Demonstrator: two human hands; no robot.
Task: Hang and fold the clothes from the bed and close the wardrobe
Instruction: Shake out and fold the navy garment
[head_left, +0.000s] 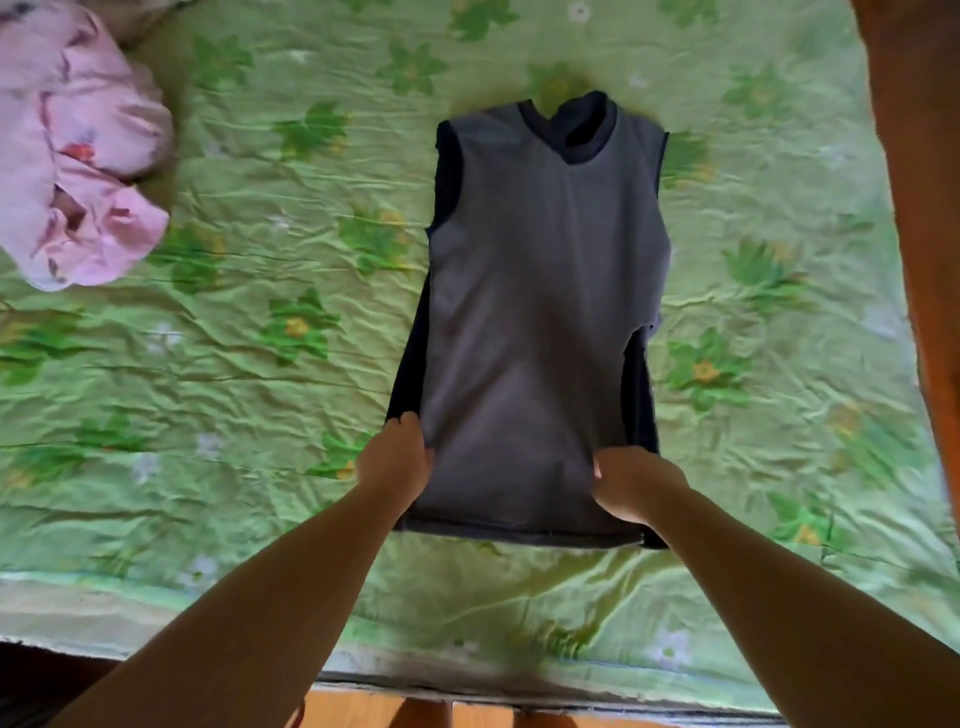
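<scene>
Both hands, left and right, pinching grey shirt sides, green floral bedsheet, pink clothes far-left

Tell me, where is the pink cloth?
The pink cloth lies bunched at the far left of the green bedspread, well apart from the grey shirt.

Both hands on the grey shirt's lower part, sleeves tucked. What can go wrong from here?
1. The left hand and right hand pinch the grey shirt inboard of its edges; the tucked dark sleeves may slip out when it is lifted.
2. The wrinkled bedspread could drag the fabric and skew the fold.
</scene>
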